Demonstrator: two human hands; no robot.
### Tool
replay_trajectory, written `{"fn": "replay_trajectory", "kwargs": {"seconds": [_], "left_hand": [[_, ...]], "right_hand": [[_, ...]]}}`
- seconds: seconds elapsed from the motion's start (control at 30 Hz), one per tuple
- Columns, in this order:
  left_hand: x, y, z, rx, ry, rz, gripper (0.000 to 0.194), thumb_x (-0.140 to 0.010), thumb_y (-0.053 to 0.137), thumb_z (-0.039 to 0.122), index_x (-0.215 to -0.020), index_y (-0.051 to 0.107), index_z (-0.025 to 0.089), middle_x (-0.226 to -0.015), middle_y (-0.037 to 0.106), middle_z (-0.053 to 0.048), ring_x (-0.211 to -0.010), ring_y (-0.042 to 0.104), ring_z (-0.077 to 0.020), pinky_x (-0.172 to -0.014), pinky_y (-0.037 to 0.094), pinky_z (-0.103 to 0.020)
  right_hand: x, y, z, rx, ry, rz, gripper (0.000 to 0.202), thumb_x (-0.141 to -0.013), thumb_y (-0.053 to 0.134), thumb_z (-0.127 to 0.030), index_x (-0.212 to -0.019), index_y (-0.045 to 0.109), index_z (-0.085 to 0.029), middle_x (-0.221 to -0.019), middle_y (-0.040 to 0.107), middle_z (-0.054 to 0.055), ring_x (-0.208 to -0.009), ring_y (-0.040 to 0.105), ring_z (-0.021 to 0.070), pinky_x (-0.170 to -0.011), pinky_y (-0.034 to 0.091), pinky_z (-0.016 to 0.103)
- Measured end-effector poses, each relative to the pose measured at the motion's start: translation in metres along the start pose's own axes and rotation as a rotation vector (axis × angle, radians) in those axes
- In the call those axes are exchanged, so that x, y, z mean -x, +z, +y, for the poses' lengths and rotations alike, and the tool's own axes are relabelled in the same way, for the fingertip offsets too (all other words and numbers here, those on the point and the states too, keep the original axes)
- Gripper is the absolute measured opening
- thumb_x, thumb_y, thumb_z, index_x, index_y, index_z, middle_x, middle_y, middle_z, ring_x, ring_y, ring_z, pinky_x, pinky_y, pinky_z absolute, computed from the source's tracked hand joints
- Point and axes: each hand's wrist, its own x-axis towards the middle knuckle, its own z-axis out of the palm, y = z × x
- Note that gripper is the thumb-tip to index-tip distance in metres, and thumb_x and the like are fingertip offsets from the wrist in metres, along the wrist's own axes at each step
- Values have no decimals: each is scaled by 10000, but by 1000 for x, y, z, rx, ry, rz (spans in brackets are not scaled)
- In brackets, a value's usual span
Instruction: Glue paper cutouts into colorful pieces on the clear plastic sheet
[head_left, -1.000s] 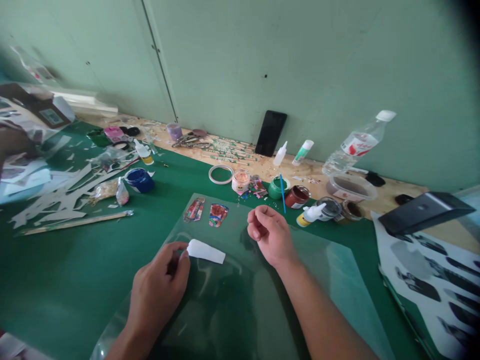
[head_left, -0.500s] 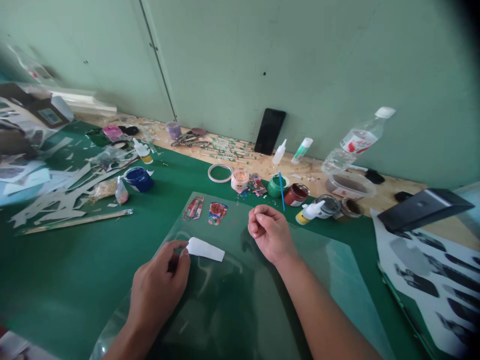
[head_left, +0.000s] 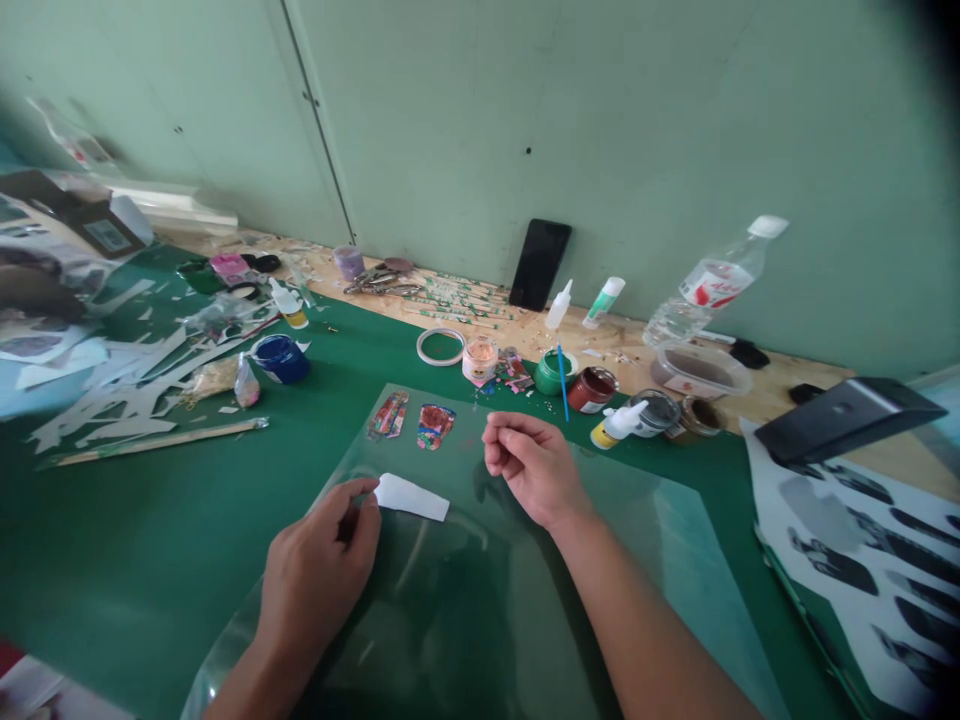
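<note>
My left hand (head_left: 322, 560) pinches the left end of a white paper piece (head_left: 414, 498) over a clear plastic sheet (head_left: 660, 510). Raised above the same sheet, my right hand (head_left: 534, 465) has its fingertips pressed together; anything between them is too small to make out. Two colourful patterned pieces lie near the sheet's back edge: a narrow one (head_left: 388, 415) and a wider one (head_left: 436, 426). The white piece is in front of them, between my hands.
Behind the sheet stand a pink jar (head_left: 480, 358), a green jar (head_left: 553, 372) with a blue brush, a red-brown jar (head_left: 592, 388) and a glue bottle (head_left: 618, 425). Paper scraps (head_left: 142, 385) and a blue jar (head_left: 280, 358) are left; a black stand (head_left: 851, 415) is right.
My right hand has moved slightly left, its fingertips still together. My left hand and the white paper piece have hardly moved.
</note>
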Motion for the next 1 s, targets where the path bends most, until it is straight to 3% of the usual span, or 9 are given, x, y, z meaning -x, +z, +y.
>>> {"fn": "replay_trajectory", "kwargs": {"seconds": [0.2,0.37,0.63,0.77,1.0], "left_hand": [[-13,-12,47,149,169,35,241,-903,544,347,-982,753,259,-779,756,12,-579,641,-134,-596,468,-236],[-35,0,81,367,148,-1,211,-909,577,290,-1002,757,231,-877,759,-1,-616,621,-113,-637,499,-236],[-36,21,89,492,86,20,181,-910,590,254,-962,763,239,-836,753,18,-714,656,-120,-698,489,-246],[-38,22,89,468,83,29,173,-910,586,249,-879,755,238,-793,744,34,-665,636,-110,-655,463,-242],[-40,18,84,377,110,-13,203,-899,579,232,-778,741,242,-785,749,34,-694,654,-116,-662,438,-243]], "right_hand": [[2,-1,3,35,44,-95,157,-749,760,-248,-895,787,-200,-740,708,28,-539,577,95,-459,450,224],[1,3,2,27,59,-89,183,-683,822,-251,-860,804,-208,-732,710,28,-566,594,107,-498,465,241],[0,-5,10,92,-24,-181,185,-764,784,-245,-946,800,-275,-791,676,12,-626,589,104,-553,471,257],[-1,-10,12,217,-117,-237,208,-833,730,-218,-1021,783,-288,-814,645,7,-656,590,109,-589,475,273],[-1,-12,13,340,-182,-249,228,-844,711,-179,-1022,781,-304,-849,649,10,-653,594,112,-569,473,272]]}}
